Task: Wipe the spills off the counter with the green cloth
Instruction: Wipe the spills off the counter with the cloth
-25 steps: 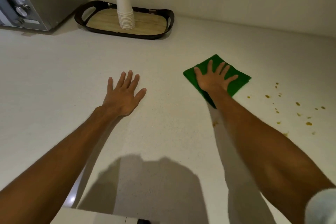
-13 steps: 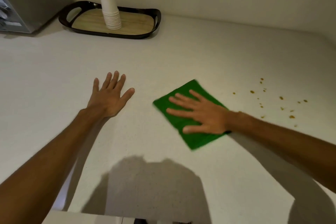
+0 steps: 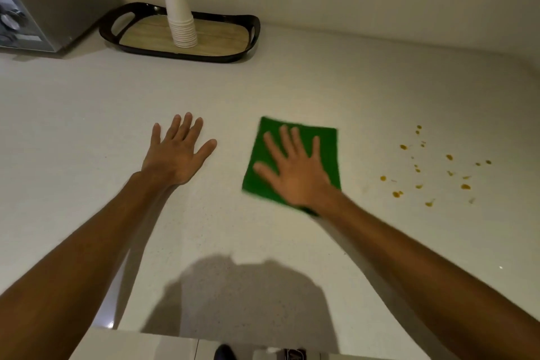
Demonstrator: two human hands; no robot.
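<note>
The green cloth lies flat on the white counter, a little right of centre. My right hand presses down on it with the palm flat and the fingers spread, covering its near half; the image is slightly blurred there. Several small orange-brown spill drops are scattered on the counter to the right of the cloth, a clear gap away from it. My left hand rests flat on the counter to the left of the cloth, fingers apart, holding nothing.
At the back left a black tray with a wooden base carries a stack of white paper cups. A grey appliance stands in the far left corner. The wall runs along the back, and the counter's front edge is near me.
My right hand swept the cloth toward me and to the left, then back outward, turning so its fingers point away from me. The left hand stayed flat in place.
</note>
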